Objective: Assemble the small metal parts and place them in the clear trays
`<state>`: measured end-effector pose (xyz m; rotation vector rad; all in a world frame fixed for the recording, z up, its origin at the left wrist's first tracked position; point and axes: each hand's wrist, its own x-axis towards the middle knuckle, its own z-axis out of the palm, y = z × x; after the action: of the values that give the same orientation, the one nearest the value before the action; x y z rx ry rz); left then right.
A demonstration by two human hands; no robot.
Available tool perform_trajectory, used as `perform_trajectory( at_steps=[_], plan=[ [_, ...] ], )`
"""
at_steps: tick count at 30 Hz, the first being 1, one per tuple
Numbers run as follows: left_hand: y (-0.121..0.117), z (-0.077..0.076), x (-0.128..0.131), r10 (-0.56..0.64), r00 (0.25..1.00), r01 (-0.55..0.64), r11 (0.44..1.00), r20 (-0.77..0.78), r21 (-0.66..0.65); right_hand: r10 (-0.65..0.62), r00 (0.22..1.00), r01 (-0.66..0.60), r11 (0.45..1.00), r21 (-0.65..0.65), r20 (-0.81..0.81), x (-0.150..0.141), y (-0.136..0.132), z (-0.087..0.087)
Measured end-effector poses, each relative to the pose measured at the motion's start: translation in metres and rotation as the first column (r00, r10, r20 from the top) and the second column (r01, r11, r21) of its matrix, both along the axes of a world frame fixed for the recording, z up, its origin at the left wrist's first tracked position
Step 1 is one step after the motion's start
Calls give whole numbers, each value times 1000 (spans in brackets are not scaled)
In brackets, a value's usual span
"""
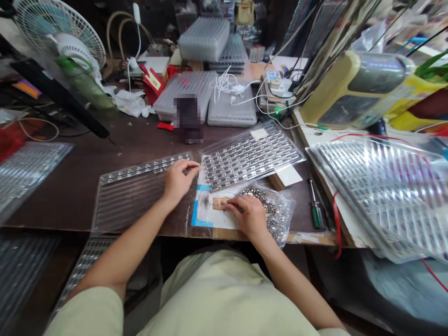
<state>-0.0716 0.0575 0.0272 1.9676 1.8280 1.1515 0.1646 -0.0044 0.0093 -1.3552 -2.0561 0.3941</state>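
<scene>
My left hand (178,183) hovers between two clear plastic trays, thumb and forefinger drawn together near the left edge of the fuller one. Any small part in that pinch is too small to make out. The fuller tray (250,156) holds rows of small metal-and-black parts. The other tray (129,200) carries such parts only along its far rows. Over a small brown block (219,203), my right hand (249,215) has its fingertips pinched at the right end; what they hold is hidden. Under its wrist lies a clear bag (280,214) of tiny metal pieces.
A green-handled screwdriver (317,215) lies right of the bag. Stacked clear trays (381,186) stand at the right, beside a red wire. At the back are closed trays (233,109) with white cables (229,84), and a fan (63,37) at the left.
</scene>
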Motion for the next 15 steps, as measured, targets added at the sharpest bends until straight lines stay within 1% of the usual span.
perform_trajectory(
  at_steps=[2,4,6,8,10,13,15],
  plan=[
    [19,0,-32,115,981,-117,993,-155,-3,-5,1000,5,1000,-5,20,-3,2,0],
    [29,-5,-56,142,956,-158,987,-258,-42,-24,999,25,999,-23,30,-4,3,0],
    [28,-12,-70,141,935,-170,983,-327,-63,-40,999,42,998,-47,35,-4,4,1],
    [22,-15,-78,152,915,-182,982,-374,-47,-31,999,34,997,-68,43,-6,4,0],
    [13,-15,-83,176,897,-200,980,-405,-18,-3,998,8,997,-78,59,-9,4,-1],
    [1,-10,-86,214,883,-229,973,-417,16,5,995,1,998,-62,99,-15,3,-5],
    [-5,-5,-80,202,897,-211,977,-393,19,-14,993,19,999,-44,115,-18,2,-8]
  ],
)
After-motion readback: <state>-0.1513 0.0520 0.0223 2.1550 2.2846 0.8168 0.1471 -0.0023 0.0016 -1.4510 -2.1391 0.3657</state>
